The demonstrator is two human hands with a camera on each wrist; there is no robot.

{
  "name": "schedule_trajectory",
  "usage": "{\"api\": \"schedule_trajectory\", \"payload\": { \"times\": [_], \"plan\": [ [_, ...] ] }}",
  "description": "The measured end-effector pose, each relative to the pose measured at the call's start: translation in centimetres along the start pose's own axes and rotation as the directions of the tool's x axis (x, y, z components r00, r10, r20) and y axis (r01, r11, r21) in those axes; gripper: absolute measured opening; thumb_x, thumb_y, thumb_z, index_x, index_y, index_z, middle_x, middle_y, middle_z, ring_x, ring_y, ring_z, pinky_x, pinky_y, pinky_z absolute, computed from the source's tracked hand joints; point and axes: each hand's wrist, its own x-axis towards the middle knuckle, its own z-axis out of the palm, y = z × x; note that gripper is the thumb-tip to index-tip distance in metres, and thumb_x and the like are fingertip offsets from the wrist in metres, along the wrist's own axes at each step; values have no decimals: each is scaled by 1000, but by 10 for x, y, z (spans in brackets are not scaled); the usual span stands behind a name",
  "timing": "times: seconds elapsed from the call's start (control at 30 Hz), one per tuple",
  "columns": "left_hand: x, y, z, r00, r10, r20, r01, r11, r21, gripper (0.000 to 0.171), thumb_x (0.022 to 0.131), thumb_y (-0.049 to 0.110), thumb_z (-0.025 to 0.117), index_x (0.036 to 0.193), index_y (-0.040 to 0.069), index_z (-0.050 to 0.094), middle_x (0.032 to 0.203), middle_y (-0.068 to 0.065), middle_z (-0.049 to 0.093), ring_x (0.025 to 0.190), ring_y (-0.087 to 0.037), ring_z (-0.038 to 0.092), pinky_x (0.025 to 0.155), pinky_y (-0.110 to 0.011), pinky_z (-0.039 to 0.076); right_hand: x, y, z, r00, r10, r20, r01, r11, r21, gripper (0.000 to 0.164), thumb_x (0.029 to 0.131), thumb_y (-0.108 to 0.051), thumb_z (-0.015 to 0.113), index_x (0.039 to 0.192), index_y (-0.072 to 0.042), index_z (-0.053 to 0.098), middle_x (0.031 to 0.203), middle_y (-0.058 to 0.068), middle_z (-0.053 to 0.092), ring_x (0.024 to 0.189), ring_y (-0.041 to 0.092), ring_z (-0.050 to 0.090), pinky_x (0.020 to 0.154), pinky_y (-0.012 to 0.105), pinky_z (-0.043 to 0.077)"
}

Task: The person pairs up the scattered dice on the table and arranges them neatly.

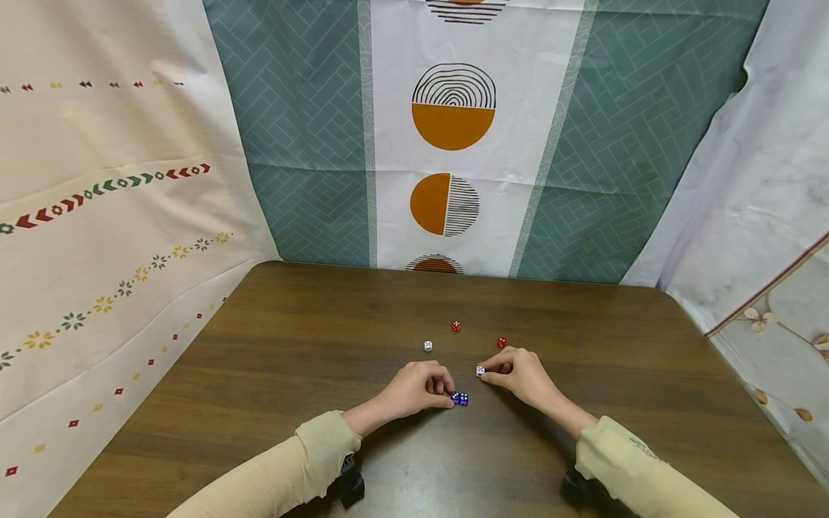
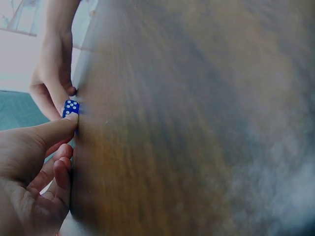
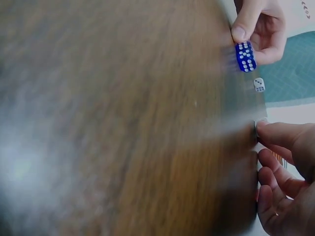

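1. Patterned cloth (image 1: pixel 311 129) hangs behind the brown worktop (image 1: pixel 324 309) I'm watching.
2. I see the left grip (image 1: pixel 413 389) pinching one of two blue dice (image 1: pixel 463 398), side by side on the worktop.
3. The right grip (image 1: pixel 524 375) pinches a white die (image 1: pixel 480 370); two red dice (image 1: pixel 501 342) lie beyond.

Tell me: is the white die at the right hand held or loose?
Held: in the head view, the right hand pinches the white die between thumb and finger.
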Motion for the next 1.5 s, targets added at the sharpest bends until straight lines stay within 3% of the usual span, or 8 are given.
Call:
{"api": "schedule_trajectory", "payload": {
  "times": [0.6,1.5],
  "plan": [
    [1,-2,2,1000,4,-7,-4,1000,-7,14,79,17,83,86,14,71,77,-2,63,63,3,47,62,-15,42,1,-16,16,997,-69,18,69,997,34,10,83,-22,80,93,-21,81,79,-7,66,69,2,51,62,19,43],
    [0,-3,4,1000,-3,-11,3,1000,-6,14,79,17,83,86,14,71,77,0,62,64,3,47,63,-15,43,-2,-15,19,998,-64,13,63,996,55,14,82,-20,81,96,-21,80,80,-6,64,71,2,52,63,19,44]
  ]
}}
